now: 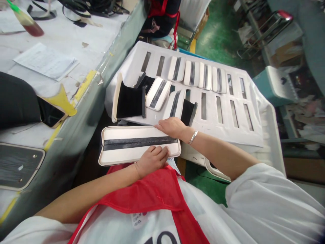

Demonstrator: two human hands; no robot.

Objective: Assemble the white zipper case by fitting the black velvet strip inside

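Note:
A long cream panel with a black centre stripe (127, 144) lies across my lap. My left hand (152, 159) rests on its near edge, fingers curled over the rim. My right hand (172, 127) presses on its far right edge, fingers flat and together, a silver bracelet on the wrist. Just beyond sits a white slotted board (225, 135) carrying several smaller cream pieces with black stripes (157, 94) and black-lined pieces (129, 101).
A grey workbench (83, 112) runs along the left with papers (45, 61), a phone (50, 114), a bottle of red liquid (27, 23) and a dark panel (17, 166). Another person in dark clothing (159, 17) sits beyond the board. Green floor and a teal machine (276, 84) lie right.

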